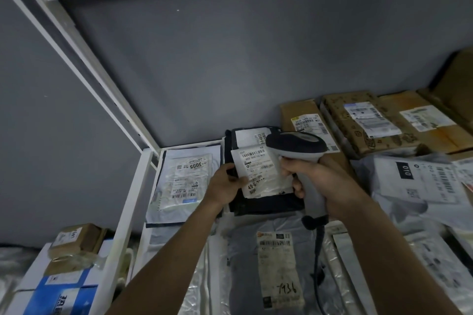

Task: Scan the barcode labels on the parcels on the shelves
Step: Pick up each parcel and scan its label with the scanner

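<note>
Label (pixel 258 171) on the dark parcel (pixel 266 202) faces up on the shelf (pixel 133 186). My left hand (pixel 227 184) pinches its left edge. My right hand (pixel 320 181) grips the scanner (pixel 294 146), its head just above the label.

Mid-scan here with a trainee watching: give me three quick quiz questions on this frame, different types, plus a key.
1. True or false: the right hand grips the barcode scanner.
2. Which parcel does the left hand hold? A) the black parcel B) a brown box C) the grey bag marked 7936
3. Fill in: the large number on the label of the white mailer at the shelf's left end is ____.

Key: 1 true; 2 A; 3 3005
</note>
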